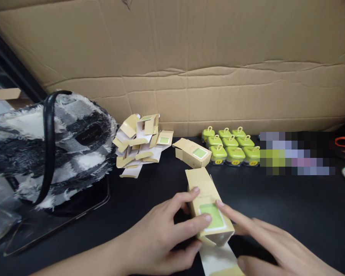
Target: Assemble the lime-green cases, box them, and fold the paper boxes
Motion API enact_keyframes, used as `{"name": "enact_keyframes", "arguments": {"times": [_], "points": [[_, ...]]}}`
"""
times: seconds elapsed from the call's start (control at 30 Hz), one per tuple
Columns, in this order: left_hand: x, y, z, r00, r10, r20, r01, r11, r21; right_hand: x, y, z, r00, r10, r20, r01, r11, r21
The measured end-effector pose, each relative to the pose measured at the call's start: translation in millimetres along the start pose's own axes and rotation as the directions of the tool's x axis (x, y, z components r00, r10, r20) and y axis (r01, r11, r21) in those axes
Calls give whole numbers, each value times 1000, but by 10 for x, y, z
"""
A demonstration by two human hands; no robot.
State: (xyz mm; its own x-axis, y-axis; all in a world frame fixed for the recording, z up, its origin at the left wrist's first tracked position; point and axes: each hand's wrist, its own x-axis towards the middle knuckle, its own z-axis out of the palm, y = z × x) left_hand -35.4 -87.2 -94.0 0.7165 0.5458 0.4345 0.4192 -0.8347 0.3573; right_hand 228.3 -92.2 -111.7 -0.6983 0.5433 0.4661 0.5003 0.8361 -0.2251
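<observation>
A small tan cardboard box with a green window print lies between my hands at the front of the table. Its near end is open, and a white-lined flap hangs out toward me. My left hand grips the box from the left, thumb and index finger on its top face. From the right, my right hand holds the box's side, with the index fingertip on the top edge. Its thumb is near the flap; the other fingers are partly hidden. Behind lies a second tan box, its left end flap open.
Several small clear containers with green lids stand in rows at the back. Left of them is a pile of flattened boxes. A shaggy black-and-white bag fills the left. A cardboard wall borders the black table.
</observation>
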Motion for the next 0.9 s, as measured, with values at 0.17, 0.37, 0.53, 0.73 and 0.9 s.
{"name": "enact_keyframes", "arguments": {"times": [0.17,0.37,0.53,0.73,0.9], "points": [[-2,3,-15,1000,9,3,-9,1000,5,-13,-15,10,994,-46,95,65,975,-213],[-63,-4,-18,999,-13,37,15,999,-43,34,-22,-5,980,-199,29,199,939,-279],[-31,-19,-23,1000,11,11,-11,1000,-3,111,-38,-6,981,-174,-85,158,972,-173],[5,-11,-34,1000,18,-2,-18,999,48,105,-34,-2,985,-130,-109,112,981,-156],[-3,0,-27,1000,15,9,-16,999,44,140,-62,-57,992,-99,-78,88,988,-129]]}}
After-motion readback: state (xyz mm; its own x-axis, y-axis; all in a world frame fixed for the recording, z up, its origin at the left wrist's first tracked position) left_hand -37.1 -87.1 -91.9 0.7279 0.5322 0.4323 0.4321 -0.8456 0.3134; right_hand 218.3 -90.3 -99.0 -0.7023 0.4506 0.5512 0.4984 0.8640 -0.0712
